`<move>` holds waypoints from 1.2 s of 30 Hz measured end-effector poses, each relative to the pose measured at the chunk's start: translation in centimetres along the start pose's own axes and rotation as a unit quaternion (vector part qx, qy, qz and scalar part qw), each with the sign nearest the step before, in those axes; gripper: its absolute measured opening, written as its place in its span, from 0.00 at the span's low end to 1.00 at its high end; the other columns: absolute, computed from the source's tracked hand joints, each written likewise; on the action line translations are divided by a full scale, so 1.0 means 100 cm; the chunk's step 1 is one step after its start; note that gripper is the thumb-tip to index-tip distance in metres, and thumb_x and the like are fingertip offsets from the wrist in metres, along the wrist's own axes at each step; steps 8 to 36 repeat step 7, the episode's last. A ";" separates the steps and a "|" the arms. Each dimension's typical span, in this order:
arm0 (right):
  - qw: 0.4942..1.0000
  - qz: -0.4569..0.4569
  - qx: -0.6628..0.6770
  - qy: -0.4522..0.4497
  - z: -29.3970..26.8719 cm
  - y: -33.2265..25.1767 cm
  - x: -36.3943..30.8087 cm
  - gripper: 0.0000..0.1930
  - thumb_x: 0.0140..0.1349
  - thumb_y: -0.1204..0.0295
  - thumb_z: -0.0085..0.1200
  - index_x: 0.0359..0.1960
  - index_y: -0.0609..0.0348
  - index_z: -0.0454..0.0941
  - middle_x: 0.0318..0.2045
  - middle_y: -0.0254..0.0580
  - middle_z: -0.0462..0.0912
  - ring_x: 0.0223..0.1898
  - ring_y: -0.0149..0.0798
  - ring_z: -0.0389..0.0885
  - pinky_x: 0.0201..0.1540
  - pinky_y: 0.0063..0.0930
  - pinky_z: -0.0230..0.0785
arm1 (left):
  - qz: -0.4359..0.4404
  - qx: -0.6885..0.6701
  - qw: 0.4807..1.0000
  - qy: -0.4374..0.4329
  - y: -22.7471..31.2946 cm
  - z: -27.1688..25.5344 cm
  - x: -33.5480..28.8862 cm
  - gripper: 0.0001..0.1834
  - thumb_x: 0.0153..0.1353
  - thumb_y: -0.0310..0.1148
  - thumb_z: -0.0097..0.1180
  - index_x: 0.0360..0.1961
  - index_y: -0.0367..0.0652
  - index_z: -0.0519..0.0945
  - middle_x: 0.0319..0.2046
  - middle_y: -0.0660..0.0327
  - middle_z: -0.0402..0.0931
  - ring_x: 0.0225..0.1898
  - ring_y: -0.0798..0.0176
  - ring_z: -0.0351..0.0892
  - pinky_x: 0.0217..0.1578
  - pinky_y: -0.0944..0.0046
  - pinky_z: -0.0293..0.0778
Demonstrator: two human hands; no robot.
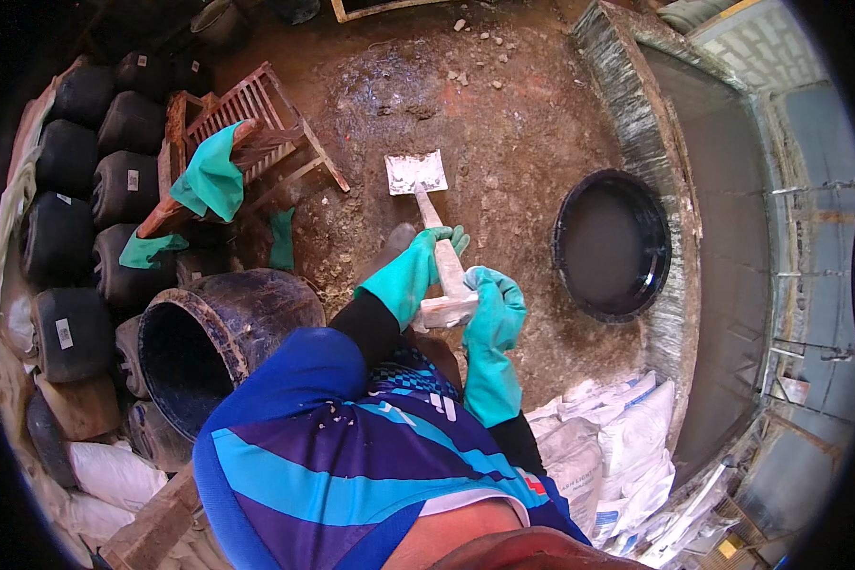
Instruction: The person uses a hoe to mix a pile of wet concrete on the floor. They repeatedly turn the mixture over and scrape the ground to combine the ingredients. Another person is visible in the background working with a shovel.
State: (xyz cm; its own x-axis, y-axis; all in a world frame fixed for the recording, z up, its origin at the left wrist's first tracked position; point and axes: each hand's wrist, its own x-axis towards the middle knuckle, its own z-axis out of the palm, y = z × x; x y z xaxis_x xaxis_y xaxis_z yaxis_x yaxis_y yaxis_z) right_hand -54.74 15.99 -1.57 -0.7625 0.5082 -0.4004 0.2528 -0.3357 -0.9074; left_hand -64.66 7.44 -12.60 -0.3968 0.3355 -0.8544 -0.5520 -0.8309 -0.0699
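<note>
Both my hands wear teal rubber gloves and grip a pale, cement-caked tool [429,211] with a flat rectangular blade and a handle. My left hand [410,271] wraps the shaft partway down. My right hand [492,313] closes on the handle's end near my chest. The blade rests flat on the brown dirt floor [503,133] in front of me. A blue and purple shirt covers my torso at the bottom of the view.
A big black bucket [220,337] stands at my left. Black jerrycans [76,190] line the left side; teal gloves [213,176] hang on a wooden crate [256,123]. A round black basin [611,245] sits right, beside a grey plastered curved wall [636,123]. White sacks [617,446] lie lower right.
</note>
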 end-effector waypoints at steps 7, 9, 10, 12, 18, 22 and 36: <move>0.996 -0.006 -0.076 -0.054 -0.009 -0.001 -0.005 0.05 0.57 0.77 0.53 0.32 0.66 0.80 0.29 0.42 0.84 0.32 0.33 0.81 0.40 0.28 0.74 | -0.002 0.026 1.000 0.008 0.005 -0.026 0.039 0.13 0.62 0.21 0.43 0.49 0.33 0.65 0.40 0.51 0.78 0.41 0.48 0.82 0.48 0.48 0.83; 0.996 -0.006 -0.076 -0.054 -0.009 -0.001 -0.005 0.05 0.57 0.77 0.53 0.32 0.66 0.80 0.29 0.42 0.84 0.32 0.33 0.81 0.40 0.28 0.74 | -0.002 0.026 1.000 0.008 0.005 -0.026 0.039 0.13 0.62 0.21 0.43 0.49 0.33 0.65 0.40 0.51 0.78 0.41 0.48 0.82 0.48 0.48 0.83; 0.996 -0.006 -0.076 -0.054 -0.009 -0.001 -0.005 0.05 0.57 0.77 0.53 0.32 0.66 0.80 0.29 0.42 0.84 0.32 0.33 0.81 0.40 0.28 0.74 | -0.002 0.026 1.000 0.008 0.005 -0.026 0.039 0.13 0.62 0.21 0.43 0.49 0.33 0.65 0.40 0.51 0.78 0.41 0.48 0.82 0.48 0.48 0.83; 0.996 -0.006 -0.076 -0.054 -0.009 -0.001 -0.005 0.05 0.57 0.77 0.53 0.32 0.66 0.80 0.29 0.42 0.84 0.32 0.33 0.81 0.40 0.28 0.74 | -0.002 0.026 1.000 0.008 0.005 -0.026 0.039 0.13 0.62 0.21 0.43 0.49 0.33 0.65 0.40 0.51 0.78 0.41 0.48 0.82 0.48 0.48 0.83; 0.996 -0.006 -0.076 -0.054 -0.009 -0.001 -0.005 0.05 0.57 0.77 0.53 0.32 0.66 0.80 0.29 0.42 0.84 0.32 0.33 0.81 0.40 0.28 0.74 | -0.002 0.026 1.000 0.008 0.005 -0.026 0.039 0.13 0.62 0.21 0.43 0.49 0.33 0.65 0.40 0.51 0.78 0.41 0.48 0.82 0.48 0.48 0.83; 0.996 -0.006 -0.076 -0.054 -0.009 -0.001 -0.005 0.05 0.57 0.77 0.53 0.32 0.66 0.80 0.29 0.42 0.84 0.32 0.33 0.81 0.40 0.28 0.74 | -0.002 0.026 1.000 0.008 0.005 -0.026 0.039 0.13 0.62 0.21 0.43 0.49 0.33 0.65 0.40 0.51 0.78 0.41 0.48 0.82 0.48 0.48 0.83; 0.996 -0.006 -0.076 -0.054 -0.009 -0.001 -0.005 0.05 0.57 0.77 0.53 0.32 0.66 0.80 0.29 0.42 0.84 0.32 0.33 0.81 0.40 0.28 0.74 | -0.002 0.026 1.000 0.008 0.005 -0.026 0.039 0.13 0.62 0.21 0.43 0.49 0.33 0.65 0.40 0.51 0.78 0.41 0.48 0.82 0.48 0.48 0.83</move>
